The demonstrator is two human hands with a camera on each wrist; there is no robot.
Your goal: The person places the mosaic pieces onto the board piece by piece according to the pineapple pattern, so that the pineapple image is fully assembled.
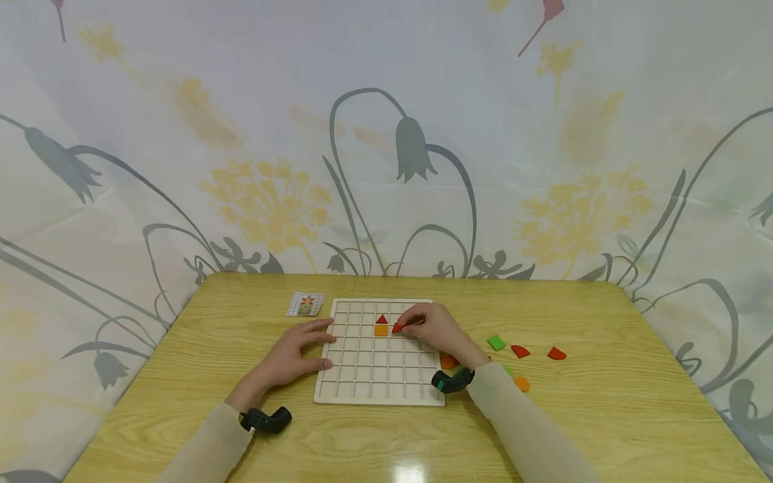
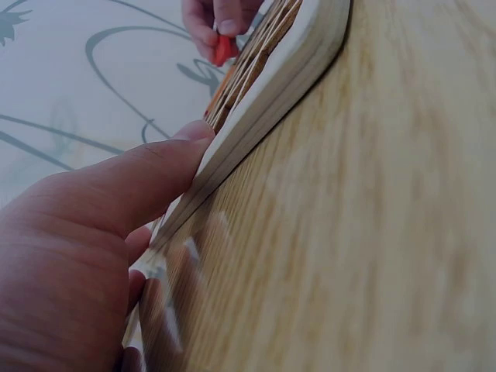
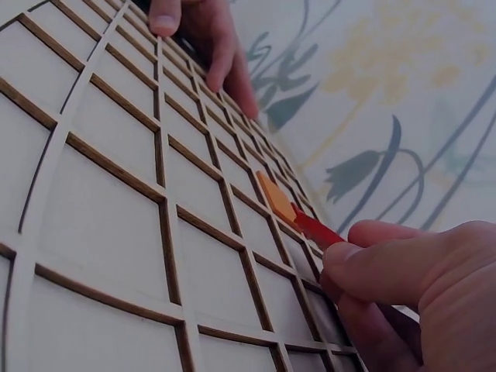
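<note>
A white grid board (image 1: 354,371) lies on the table, with an orange square tile (image 1: 381,330) in one cell and a red triangle tile (image 1: 382,319) in the cell just behind it. Between thumb and fingers my right hand (image 1: 436,329) pinches a small red tile (image 1: 396,328), held just over the grid to the right of the orange square. Its full outline is partly covered by the fingertips. My left hand (image 1: 294,353) rests along the board's left edge, fingers spread and fairly straight. In the left wrist view the thumb (image 2: 167,167) touches the board's rim.
Beyond the board's left back corner lies a small printed pattern card (image 1: 305,304). Loose tiles are scattered right of the board: a green square (image 1: 496,343), red rounded pieces (image 1: 557,353), an orange disc (image 1: 522,384) and others partly hidden under the right wrist. A patterned curtain (image 1: 374,201) hangs behind the table.
</note>
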